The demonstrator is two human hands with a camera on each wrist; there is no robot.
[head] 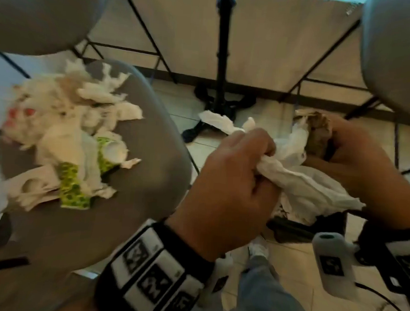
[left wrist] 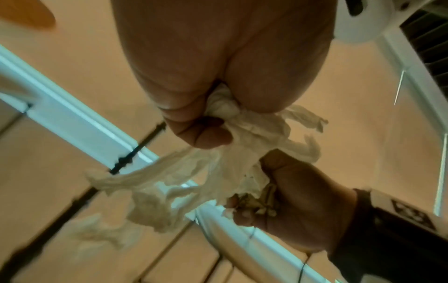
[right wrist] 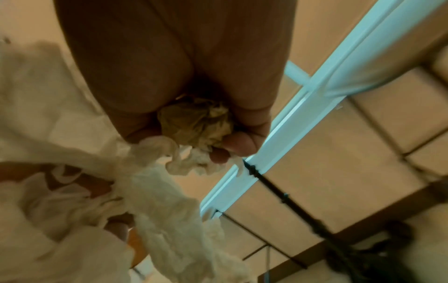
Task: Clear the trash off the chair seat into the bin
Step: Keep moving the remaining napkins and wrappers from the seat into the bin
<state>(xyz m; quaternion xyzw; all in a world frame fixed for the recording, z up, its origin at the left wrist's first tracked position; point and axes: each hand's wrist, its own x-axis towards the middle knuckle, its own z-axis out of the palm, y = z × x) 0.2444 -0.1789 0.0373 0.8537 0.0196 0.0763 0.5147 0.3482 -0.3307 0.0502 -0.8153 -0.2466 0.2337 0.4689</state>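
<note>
A pile of crumpled white tissues and green-spotted wrappers lies on the grey chair seat at the left. My left hand grips a bunch of white tissue to the right of the seat. My right hand holds a brownish crumpled paper wad together with some tissue. Both hands hover over a dark bin, mostly hidden under the tissue.
A black stand with a footed base rises behind the hands. A second grey chair is at the right, another chair back at the top left. Black chair legs cross the tiled floor. A tissue scrap lies by the stand.
</note>
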